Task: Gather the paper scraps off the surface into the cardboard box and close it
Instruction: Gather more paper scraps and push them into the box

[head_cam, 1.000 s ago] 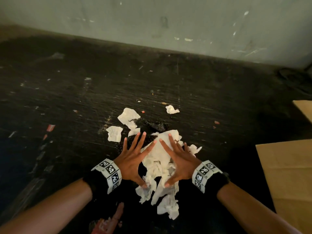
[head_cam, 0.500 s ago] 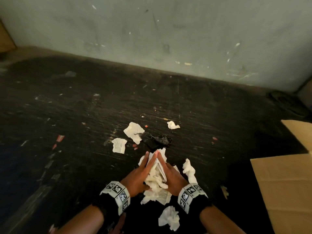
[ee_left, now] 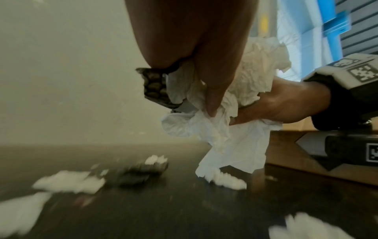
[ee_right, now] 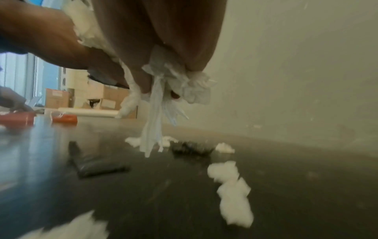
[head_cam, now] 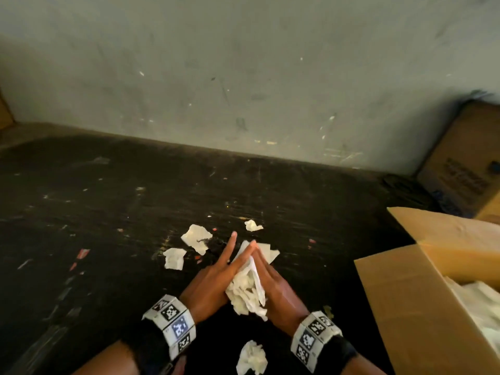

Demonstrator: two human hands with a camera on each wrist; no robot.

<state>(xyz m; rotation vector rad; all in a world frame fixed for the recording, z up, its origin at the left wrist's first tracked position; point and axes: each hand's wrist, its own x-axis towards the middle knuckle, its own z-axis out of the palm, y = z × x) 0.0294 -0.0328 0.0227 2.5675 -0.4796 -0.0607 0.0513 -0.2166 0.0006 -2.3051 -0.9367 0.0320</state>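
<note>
Your grip is the weak point. The wad of scraps point(head_cam: 247, 289) is only sandwiched between two flat palms, and both wrist views show tails of paper hanging loose below your fingers. If you swing across to the box quickly or let the palms part, those tails are likely to slip out and drop back onto the dark tabletop point(head_cam: 108, 212). There also seems to be a dark patterned piece point(ee_left: 156, 88) caught up in the wad; what it is I cannot tell, so check that it belongs in the box.

Going left to right: two scraps, a small one point(head_cam: 174, 257) and a larger flat one point(head_cam: 197, 237), lie on the tabletop just left of your fingertips, apart from both hands. Your left hand point(head_cam: 213, 280) presses the wad from the left, fingers straight, the index finger splayed free. The wad sits between the palms, lifted off the surface. Your right hand point(head_cam: 273, 288) presses it from the right, fingers straight, tips meeting those of the left. Another small scrap point(head_cam: 253, 225) lies beyond the fingertips, and one point(head_cam: 252, 357) lies near you between your wrists. The open cardboard box point(head_cam: 411, 307), with pale paper already inside, stands well to the right of your right wrist, its flaps up.
</note>
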